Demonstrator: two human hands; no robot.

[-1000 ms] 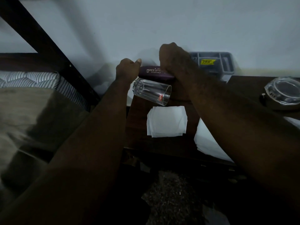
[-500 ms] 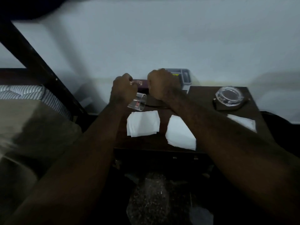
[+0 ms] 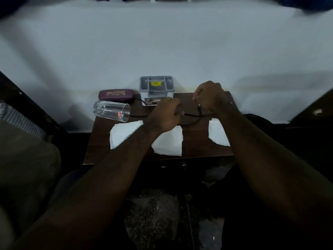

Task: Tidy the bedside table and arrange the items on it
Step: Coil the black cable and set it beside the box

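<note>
Your left hand (image 3: 166, 114) has let go of the glass (image 3: 111, 110), now lying sideways at the bedside table (image 3: 198, 152) back-left. Both hands, right hand (image 3: 210, 98) too, are clamped on the black cable (image 3: 193, 114): coil next.

Both hands (image 3: 166, 114) off glass (image 3: 111, 110), prob. onto cable (image 3: 193, 115)

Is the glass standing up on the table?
No, the glass lies on its side at the table's back left, beside the glasses case.
</note>
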